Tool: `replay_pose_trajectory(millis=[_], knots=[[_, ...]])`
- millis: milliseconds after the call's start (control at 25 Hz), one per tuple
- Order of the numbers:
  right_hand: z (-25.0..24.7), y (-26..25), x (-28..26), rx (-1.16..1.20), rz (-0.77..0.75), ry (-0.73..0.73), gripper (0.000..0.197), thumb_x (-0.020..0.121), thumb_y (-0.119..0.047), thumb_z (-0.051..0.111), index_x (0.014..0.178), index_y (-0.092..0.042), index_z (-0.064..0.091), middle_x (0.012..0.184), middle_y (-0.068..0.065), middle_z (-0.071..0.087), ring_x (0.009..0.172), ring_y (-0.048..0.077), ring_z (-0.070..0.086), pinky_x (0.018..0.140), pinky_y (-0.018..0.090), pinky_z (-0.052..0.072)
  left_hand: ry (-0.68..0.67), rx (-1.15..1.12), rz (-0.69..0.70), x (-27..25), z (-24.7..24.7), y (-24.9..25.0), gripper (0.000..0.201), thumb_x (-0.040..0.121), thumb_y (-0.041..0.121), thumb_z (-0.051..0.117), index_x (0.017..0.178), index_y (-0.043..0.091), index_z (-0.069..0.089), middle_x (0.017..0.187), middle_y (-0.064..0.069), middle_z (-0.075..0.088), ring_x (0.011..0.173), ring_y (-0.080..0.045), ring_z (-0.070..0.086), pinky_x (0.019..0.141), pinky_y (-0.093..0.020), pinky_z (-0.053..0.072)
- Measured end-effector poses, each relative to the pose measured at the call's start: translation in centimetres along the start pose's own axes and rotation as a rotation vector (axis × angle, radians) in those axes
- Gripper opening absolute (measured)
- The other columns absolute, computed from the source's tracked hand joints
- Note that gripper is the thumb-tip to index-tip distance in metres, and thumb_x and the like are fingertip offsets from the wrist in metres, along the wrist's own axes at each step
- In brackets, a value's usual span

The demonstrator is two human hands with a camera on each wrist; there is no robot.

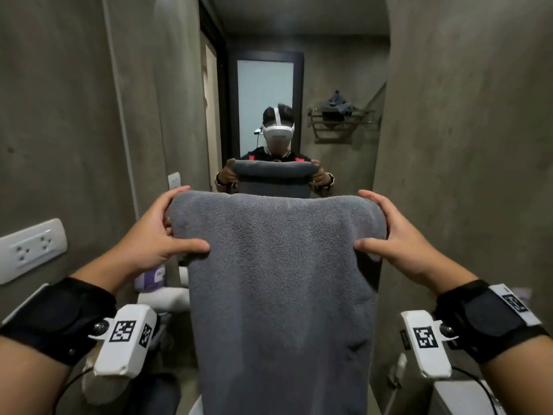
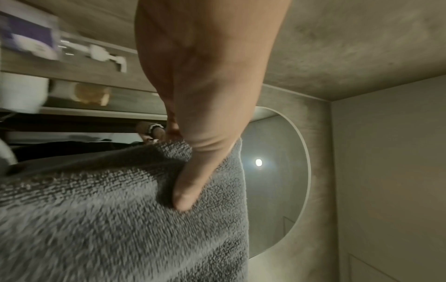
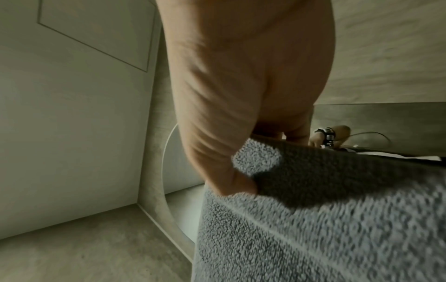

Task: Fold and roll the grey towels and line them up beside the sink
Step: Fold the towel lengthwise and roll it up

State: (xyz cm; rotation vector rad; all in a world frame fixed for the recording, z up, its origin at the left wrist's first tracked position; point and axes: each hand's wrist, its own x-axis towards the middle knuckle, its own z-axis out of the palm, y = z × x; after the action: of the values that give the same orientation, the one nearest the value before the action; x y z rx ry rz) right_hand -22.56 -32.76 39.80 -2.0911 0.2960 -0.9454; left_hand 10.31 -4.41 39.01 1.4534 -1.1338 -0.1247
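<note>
Head view: 1 grey towel (image 1: 281, 283) hangs lengthwise in mid-air, its top corners pinched by the left hand (image 1: 155, 235) and right hand (image 1: 398, 238), facing a rounded mirror (image 1: 293, 85) amid grey concrete walls (image 1: 59, 115); a white socket (image 1: 30, 250) sits left.

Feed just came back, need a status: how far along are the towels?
Done: no rolled towel shows anywhere. In hand: left hand and right hand pinch the top corners of one grey towel, hanging full length before the mirror. Left: folding, rolling, lining up.
</note>
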Motion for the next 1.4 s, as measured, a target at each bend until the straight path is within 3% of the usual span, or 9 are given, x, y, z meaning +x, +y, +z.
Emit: replay_pose_trajectory(millis=[240,480,720,920,1000,1080,1160,1280,1400], knots=[[3.1,5.9,-5.1,-0.096,0.08,0.015,0.08,0.075,0.013,0.072,0.142,-0.022,0.047,0.13,-0.007,0.06,0.107,-0.012,0.059,0.09,0.005,0.043,-0.009,0.182,-0.084,-4.7,3.4,-5.2,0.091,0.067,-0.019,0.081,0.141,0.022,0.046,0.13,0.006,0.06,0.107,0.01,0.063,0.085,-0.008,0.049],[3.6,8.0,-7.0,-0.147,0.1,0.039,0.057,0.077,0.01,0.071,0.126,-0.019,0.065,0.119,-0.005,0.07,0.11,0.006,0.064,0.091,0.008,0.045,0.061,0.274,-0.102,-7.6,4.5,-6.8,0.066,0.072,-0.022,0.073,0.127,0.012,0.059,0.107,0.008,0.068,0.089,0.016,0.064,0.077,-0.003,0.047],[2.2,8.4,-6.9,0.037,0.195,0.146,0.025,0.084,0.001,0.068,0.095,-0.02,0.074,0.101,0.007,0.07,0.09,0.015,0.064,0.075,0.028,0.05,0.079,0.158,-0.203,-8.4,4.1,-6.1,0.027,0.09,0.011,0.072,0.11,0.029,0.069,0.099,0.016,0.077,0.09,0.001,0.071,0.074,-0.02,0.053],[2.6,8.4,-7.1,0.127,0.192,0.122,0.023,0.092,0.001,0.06,0.095,-0.018,0.072,0.075,-0.015,0.072,0.068,-0.006,0.061,0.059,0.01,0.046,0.195,-0.095,-0.214,-8.9,5.7,-6.1,0.02,0.1,0.011,0.056,0.113,0.021,0.067,0.092,0.01,0.077,0.086,-0.004,0.072,0.074,-0.021,0.054],[2.9,8.4,-7.1,0.178,0.191,0.147,0.03,0.096,-0.001,0.058,0.122,-0.015,0.063,0.082,-0.012,0.071,0.07,-0.008,0.063,0.06,0.009,0.047,0.236,-0.132,-0.192,-8.9,6.0,-6.2,0.027,0.102,0.01,0.052,0.121,0.028,0.061,0.091,0.015,0.075,0.081,0.002,0.069,0.072,-0.017,0.053],[2.9,8.3,-7.4,0.172,0.174,0.13,0.045,0.101,-0.014,0.055,0.141,-0.03,0.045,0.083,-0.012,0.071,0.074,-0.009,0.066,0.062,0.008,0.049,0.248,-0.083,-0.19,-8.8,6.1,-6.1,0.034,0.104,0.024,0.053,0.127,0.049,0.055,0.115,0.016,0.07,0.101,-0.001,0.067,0.085,-0.027,0.051],[3.0,8.2,-7.7,0.109,0.135,0.112,0.044,0.104,-0.029,0.051,0.142,-0.046,0.038,0.093,-0.017,0.071,0.086,-0.01,0.066,0.07,0.01,0.052,0.234,0.051,-0.175,-8.6,6.1,-5.7,0.035,0.103,0.044,0.052,0.13,0.065,0.047,0.124,0.027,0.063,0.11,0.004,0.064,0.089,-0.023,0.05],[3.3,8.2,-7.8,0.006,0.031,0.182,0.032,0.105,-0.034,0.046,0.135,-0.041,0.054,0.114,-0.035,0.062,0.107,-0.014,0.057,0.092,0.014,0.047,0.267,0.151,-0.068,-8.3,6.7,-5.2,0.037,0.099,0.056,0.05,0.136,0.057,0.051,0.113,0.047,0.06,0.105,0.023,0.057,0.077,0.0,0.045],[3.3,8.5,-7.8,0.184,0.09,0.113,0.029,0.099,-0.037,0.058,0.128,-0.04,0.06,0.109,-0.031,0.067,0.102,-0.007,0.063,0.088,0.019,0.05,0.268,0.05,-0.099,-8.6,6.6,-5.6,0.059,0.077,0.082,0.059,0.128,0.052,0.061,0.118,0.031,0.067,0.107,0.011,0.064,0.084,-0.014,0.052]])
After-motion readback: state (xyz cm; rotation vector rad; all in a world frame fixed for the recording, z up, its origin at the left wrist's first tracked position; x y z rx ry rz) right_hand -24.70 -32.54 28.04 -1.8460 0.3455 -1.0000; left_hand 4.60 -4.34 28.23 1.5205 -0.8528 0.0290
